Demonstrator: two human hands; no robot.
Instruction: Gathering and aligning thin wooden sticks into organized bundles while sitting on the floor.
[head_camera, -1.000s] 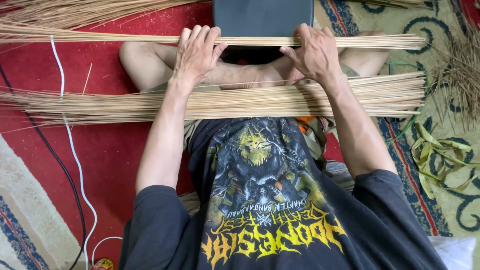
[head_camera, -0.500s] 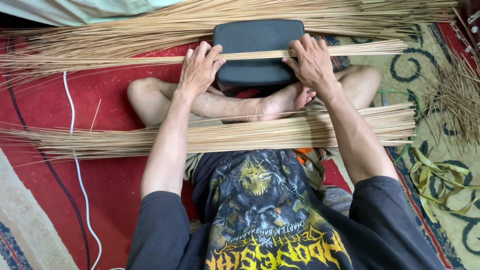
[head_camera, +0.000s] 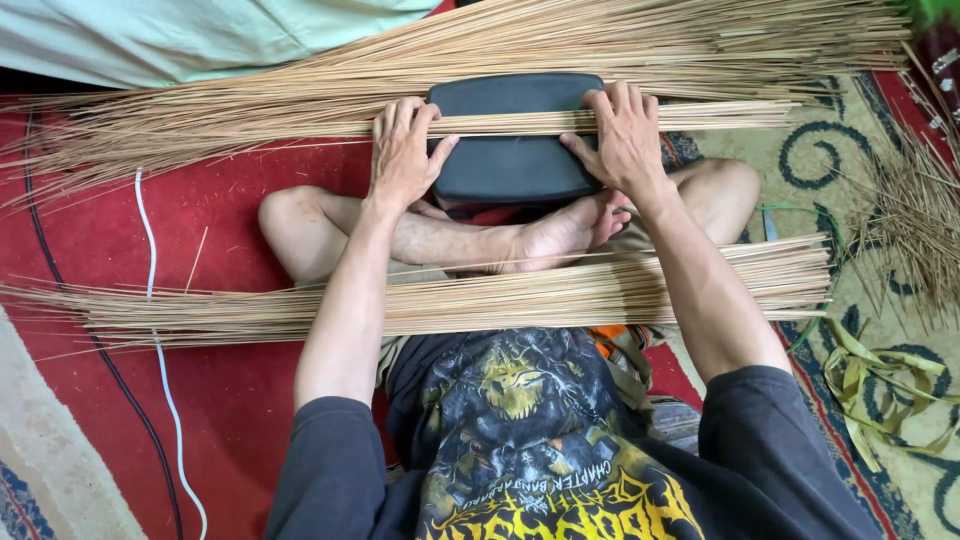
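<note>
A: Left hand (head_camera: 402, 160)?

B: Palm down on a thin bundle of pale sticks (head_camera: 520, 122), which lies across a dark padded cushion (head_camera: 512, 165). The fingers (head_camera: 400, 115) reach over the far edge of the bundle, slightly spread, and press on it. The thumb points right along the near edge, onto the cushion. Pressed flat rather than wrapped round.

A: Right hand (head_camera: 625, 145)?

B: Same posture. Fingers (head_camera: 622, 100) fanned a little over the far side of the bundle, thumb angled left on the cushion's face. The bundle runs on beyond each hand, left and right, with the cushion between the two hands.

A: Beyond the fingertips?

B: A big loose heap of the same sticks (head_camera: 560, 45), spread across the floor. Past that, at the top left, a pale green cloth (head_camera: 200, 35).

A: Nearer than the hands?

B: Crossed bare legs just under the wrists, one foot (head_camera: 560, 235) below the cushion. Closer still, a second thick band of sticks (head_camera: 480, 300) lies across the lap, under both forearms.

A: Floor?

B: Red carpet (head_camera: 215, 215) left of the left hand, with a white cable (head_camera: 150, 300) and a black cable (head_camera: 60, 290) running over it. Right of the right hand, a patterned rug (head_camera: 830, 160), a scatter of darker stalks (head_camera: 915, 225) and some green leaf strips (head_camera: 880, 385).
</note>
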